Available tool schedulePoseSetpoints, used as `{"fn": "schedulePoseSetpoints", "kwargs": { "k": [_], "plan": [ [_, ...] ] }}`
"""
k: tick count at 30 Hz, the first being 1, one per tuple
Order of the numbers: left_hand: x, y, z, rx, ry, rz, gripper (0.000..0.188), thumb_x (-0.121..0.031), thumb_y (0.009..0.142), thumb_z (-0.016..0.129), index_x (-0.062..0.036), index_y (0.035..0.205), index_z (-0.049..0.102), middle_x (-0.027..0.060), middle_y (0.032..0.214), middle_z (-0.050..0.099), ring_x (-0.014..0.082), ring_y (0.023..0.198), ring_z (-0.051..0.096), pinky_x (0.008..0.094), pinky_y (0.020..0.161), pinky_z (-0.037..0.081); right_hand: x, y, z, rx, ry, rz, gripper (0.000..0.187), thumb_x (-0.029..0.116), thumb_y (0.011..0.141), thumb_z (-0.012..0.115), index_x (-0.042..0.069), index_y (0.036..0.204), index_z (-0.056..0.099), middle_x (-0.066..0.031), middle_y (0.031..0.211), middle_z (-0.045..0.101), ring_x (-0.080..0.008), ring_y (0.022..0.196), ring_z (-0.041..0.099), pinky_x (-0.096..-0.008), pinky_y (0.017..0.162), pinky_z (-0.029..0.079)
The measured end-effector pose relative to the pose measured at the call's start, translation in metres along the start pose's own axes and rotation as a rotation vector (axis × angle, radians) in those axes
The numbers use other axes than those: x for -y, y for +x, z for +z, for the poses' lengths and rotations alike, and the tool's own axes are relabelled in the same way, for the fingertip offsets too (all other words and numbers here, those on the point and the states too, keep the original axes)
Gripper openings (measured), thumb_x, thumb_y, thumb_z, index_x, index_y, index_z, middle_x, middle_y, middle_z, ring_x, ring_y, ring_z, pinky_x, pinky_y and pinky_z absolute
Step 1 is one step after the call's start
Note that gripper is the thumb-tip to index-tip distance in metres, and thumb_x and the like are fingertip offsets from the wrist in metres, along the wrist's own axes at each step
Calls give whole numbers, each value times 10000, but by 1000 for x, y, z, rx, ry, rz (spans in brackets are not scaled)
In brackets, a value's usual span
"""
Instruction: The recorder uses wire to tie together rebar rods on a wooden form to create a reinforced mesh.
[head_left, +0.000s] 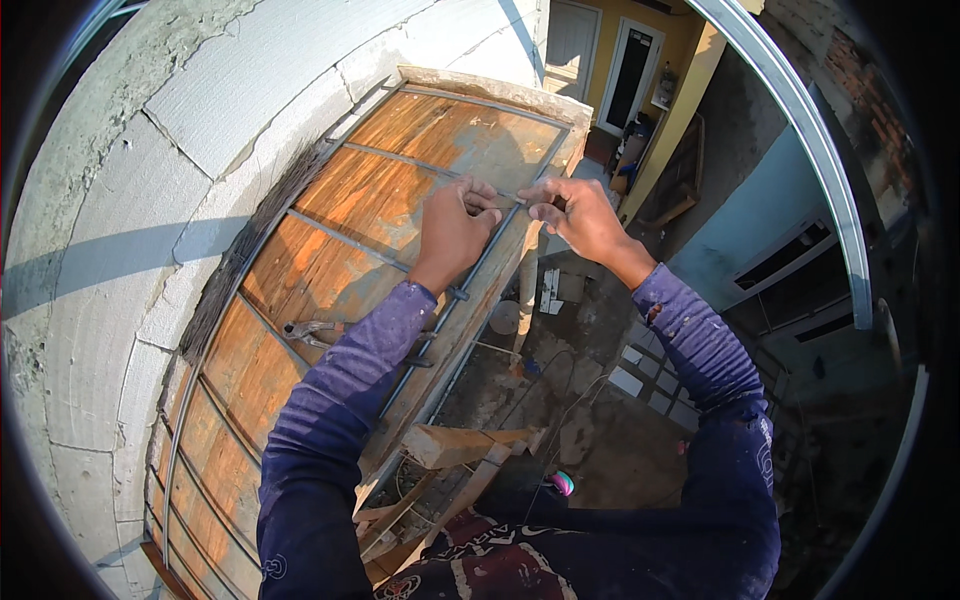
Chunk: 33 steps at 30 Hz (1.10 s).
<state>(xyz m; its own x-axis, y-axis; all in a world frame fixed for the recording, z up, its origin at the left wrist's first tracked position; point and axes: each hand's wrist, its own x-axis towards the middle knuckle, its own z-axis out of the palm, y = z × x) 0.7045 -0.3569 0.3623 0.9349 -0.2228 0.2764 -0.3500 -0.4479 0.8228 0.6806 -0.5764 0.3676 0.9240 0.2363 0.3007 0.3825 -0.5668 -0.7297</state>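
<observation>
My left hand [456, 228] and my right hand [582, 216] are both closed in a pinch, a short gap apart, above the outer edge of a wooden formwork panel [385, 190]. Between the fingertips runs a short, thin wire [506, 196], mostly hidden by the fingers. Just below them passes a long steel rebar [470, 263] along the panel's edge, with crossbars [350, 243] meeting it. A pair of pincers [312, 330] lies on the panel beside my left forearm. Against the block wall rests a bundle of dark thin wires [240, 255].
A pale block wall [110, 270] borders the panel on the left. To the right the panel's edge drops off to a ground floor [600, 450] far below. Wooden braces [465, 447] stand near my body. A curved-looking metal channel [825, 150] crosses the upper right.
</observation>
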Motion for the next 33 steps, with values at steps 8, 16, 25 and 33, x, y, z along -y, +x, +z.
{"fn": "schedulePoseSetpoints", "kwargs": {
  "k": [8, 16, 25, 33],
  "plan": [
    [-6, 8, 4, 47, -18, 33, 224, 5, 833, 751, 26, 1053, 717, 75, 867, 741, 144, 784, 703, 301, 736, 540, -6, 8, -4, -26, -209, -305, 234, -62, 871, 715, 6, 1091, 757, -194, 907, 735, -342, 825, 726, -391, 734, 560],
    [-5, 20, 5, 147, -17, 252, 169, 51, 888, 680, 19, 1053, 663, 125, 933, 707, 225, 913, 693, 351, 832, 538, -7, 31, -19, 172, -176, -215, 153, -37, 842, 697, 1, 982, 745, -189, 912, 741, -370, 870, 717, -429, 781, 562],
    [13, 28, 6, 190, -236, 214, 202, 11, 881, 738, 6, 1081, 709, 116, 996, 722, 229, 927, 702, 368, 900, 554, 7, 55, -36, 417, -128, -94, 146, -56, 843, 703, -5, 968, 759, -129, 893, 759, -274, 841, 729, -392, 775, 566],
    [14, 29, 2, 167, 63, 461, 97, -62, 893, 738, -30, 982, 762, 149, 984, 738, 300, 924, 700, 403, 849, 535, 8, 59, -36, 481, -119, -9, 123, -30, 854, 725, 0, 966, 767, -100, 882, 754, -194, 810, 716, -357, 718, 568]
  ]
}}
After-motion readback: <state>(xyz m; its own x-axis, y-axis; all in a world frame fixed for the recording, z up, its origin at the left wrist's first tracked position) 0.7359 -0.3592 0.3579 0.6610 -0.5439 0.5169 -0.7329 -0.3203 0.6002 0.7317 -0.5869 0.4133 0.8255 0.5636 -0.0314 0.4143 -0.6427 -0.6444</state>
